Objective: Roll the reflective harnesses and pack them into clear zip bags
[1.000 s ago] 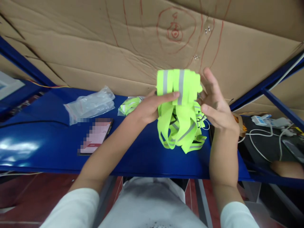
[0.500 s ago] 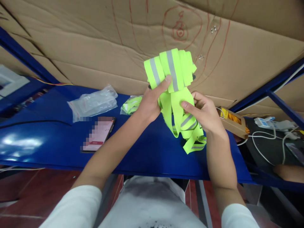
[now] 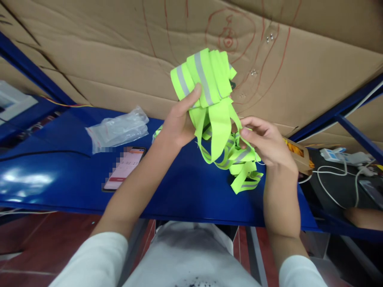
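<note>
- Wrapping its fingers around folded neon-yellow reflective straps [image 3: 206,77], the left hand [image 3: 178,121] holds them above the tabletop [image 3: 185,187], toward its far edge.
- The right hand [image 3: 266,143] pinches a hanging strap [image 3: 236,119] with its fingers.

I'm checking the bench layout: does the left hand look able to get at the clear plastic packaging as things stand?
Probably not without letting go: the left hand grips the neon bands, though nothing tall stands between it and the clear plastic packaging on the blue table.
</note>
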The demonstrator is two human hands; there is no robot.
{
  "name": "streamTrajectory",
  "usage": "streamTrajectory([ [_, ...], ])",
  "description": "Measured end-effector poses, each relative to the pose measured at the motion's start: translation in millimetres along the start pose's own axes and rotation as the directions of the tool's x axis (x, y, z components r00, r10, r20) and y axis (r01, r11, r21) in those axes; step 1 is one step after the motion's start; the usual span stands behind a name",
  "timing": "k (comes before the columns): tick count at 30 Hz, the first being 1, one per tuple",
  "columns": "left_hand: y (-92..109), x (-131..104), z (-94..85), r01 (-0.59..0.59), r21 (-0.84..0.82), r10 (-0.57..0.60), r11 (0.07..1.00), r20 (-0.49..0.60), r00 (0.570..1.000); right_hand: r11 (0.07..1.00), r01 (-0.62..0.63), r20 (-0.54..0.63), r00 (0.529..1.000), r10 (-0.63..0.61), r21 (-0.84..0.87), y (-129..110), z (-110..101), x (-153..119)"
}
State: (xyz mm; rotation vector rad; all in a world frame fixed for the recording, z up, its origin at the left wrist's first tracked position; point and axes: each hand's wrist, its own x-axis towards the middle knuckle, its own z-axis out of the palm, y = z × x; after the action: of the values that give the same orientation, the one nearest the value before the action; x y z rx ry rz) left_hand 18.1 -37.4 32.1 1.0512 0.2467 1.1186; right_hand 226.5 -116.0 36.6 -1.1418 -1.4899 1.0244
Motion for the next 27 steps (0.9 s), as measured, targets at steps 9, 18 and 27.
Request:
streamTrajectory([
  [9,-18,-10,2.3,-0.013,0.072,0.011,0.997,0.03,0.999,0.987,0.025,0.228,0.974,0.013,-0.161,26,13,15],
  [18,-20,-9,2.5,-0.069,0.236,0.004,0.969,0.262,0.965,0.918,0.372,0.271,0.906,-0.326,-0.138,4,-40,0],
  [27,-53,-10,-2.6,0.41,0.074,-0.415,0.909,0.247,0.876,0.841,0.422,0.008,0.895,-0.446,-0.338,4,11,-1],
])
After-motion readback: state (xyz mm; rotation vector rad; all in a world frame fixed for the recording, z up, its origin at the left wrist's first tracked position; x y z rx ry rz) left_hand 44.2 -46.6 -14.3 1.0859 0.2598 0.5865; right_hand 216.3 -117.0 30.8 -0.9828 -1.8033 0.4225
